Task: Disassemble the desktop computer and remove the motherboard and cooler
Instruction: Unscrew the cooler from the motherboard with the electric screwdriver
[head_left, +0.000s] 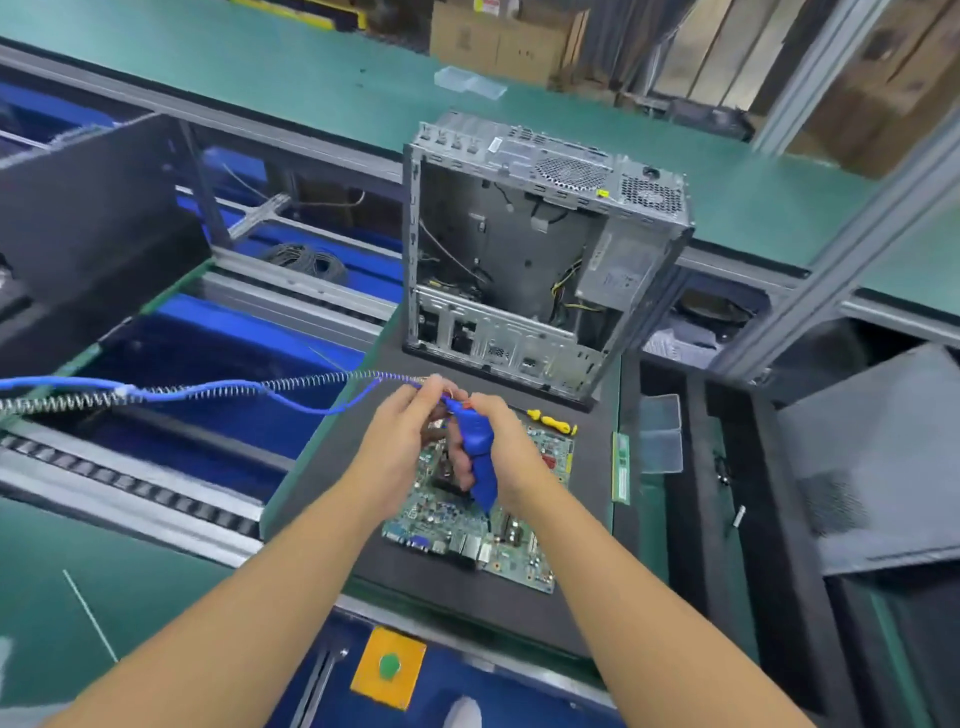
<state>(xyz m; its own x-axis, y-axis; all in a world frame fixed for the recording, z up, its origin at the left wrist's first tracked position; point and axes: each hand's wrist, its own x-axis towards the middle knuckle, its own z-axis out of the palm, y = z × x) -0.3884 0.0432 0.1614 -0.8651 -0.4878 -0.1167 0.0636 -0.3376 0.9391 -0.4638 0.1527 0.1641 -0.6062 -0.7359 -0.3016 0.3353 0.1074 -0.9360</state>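
Observation:
The green motherboard lies flat on the black mat, in front of the opened metal computer case. A blue electric screwdriver stands tip-down over the board. My right hand grips its body. At the tool's top end, where the coiled cable joins, my left hand pinches it. A dark part of the board beneath the hands is mostly hidden.
A yellow-handled screwdriver and a memory stick lie on the mat's right side beside clear plastic trays. Roller conveyor and blue bins sit left. A yellow box with a green button is near me.

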